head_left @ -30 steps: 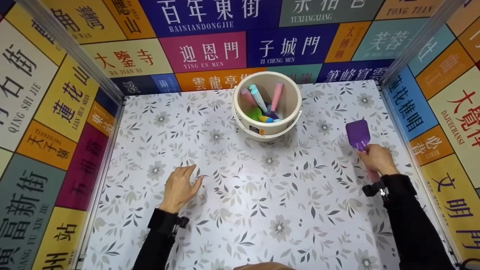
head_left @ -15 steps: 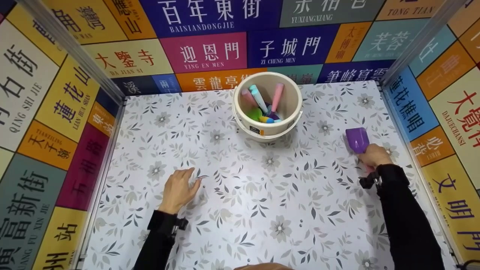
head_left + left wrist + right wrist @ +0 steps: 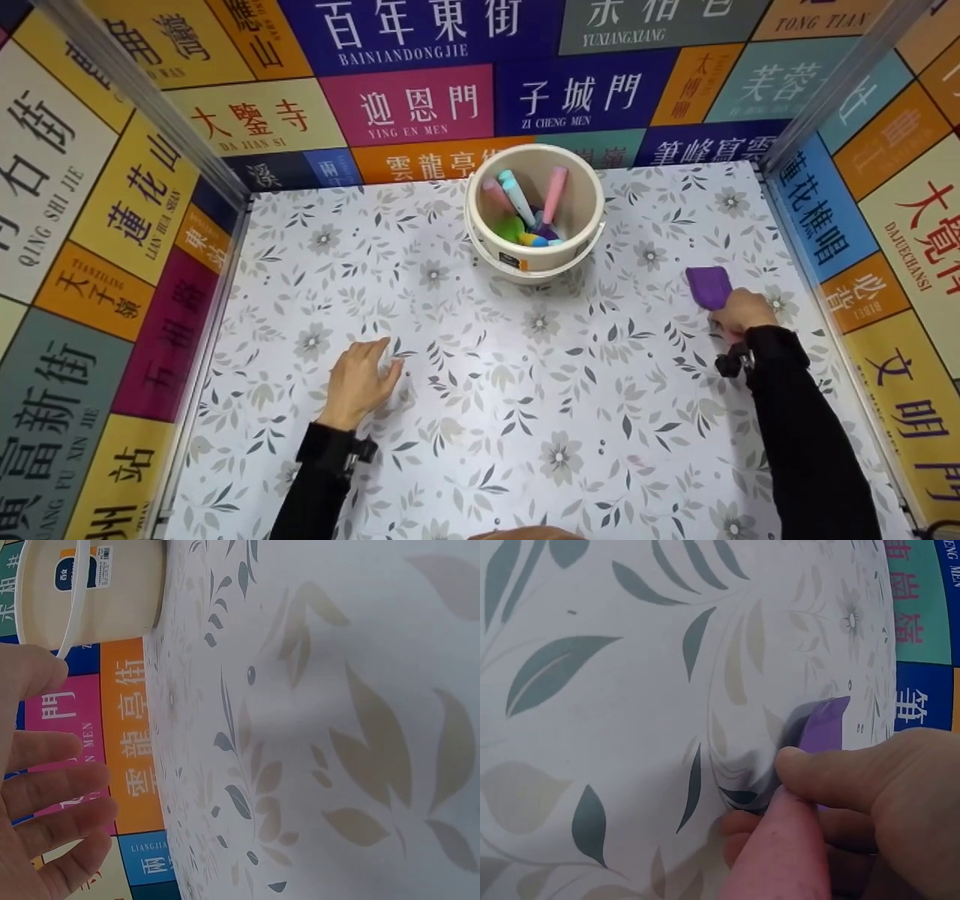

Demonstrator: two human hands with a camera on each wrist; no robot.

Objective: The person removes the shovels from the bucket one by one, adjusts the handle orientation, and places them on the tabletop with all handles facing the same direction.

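Observation:
My right hand (image 3: 744,311) grips a toy shovel (image 3: 709,286) over the right side of the patterned table. The shovel has a purple blade and a pink handle (image 3: 780,855). In the right wrist view, the thumb lies along the neck and the fingers curl underneath. The blade is low over the tabletop; whether it touches is hard to tell. Left of centre, my left hand (image 3: 360,382) holds nothing, its fingers loosely bent and spread. Beyond it, in the left wrist view, appears the cream bucket (image 3: 127,607).
At the back of the table stands the cream bucket (image 3: 536,259) with its white handle hanging at the front. Several pink, light-blue, green and purple items lean inside it. Colourful sign-covered panels (image 3: 420,105) wall the table at the back and both sides.
My right hand has shifted slightly left with the shovel, whose blade has come nearer to me and looks shorter from above. The left hand has barely moved, and the bucket stays put.

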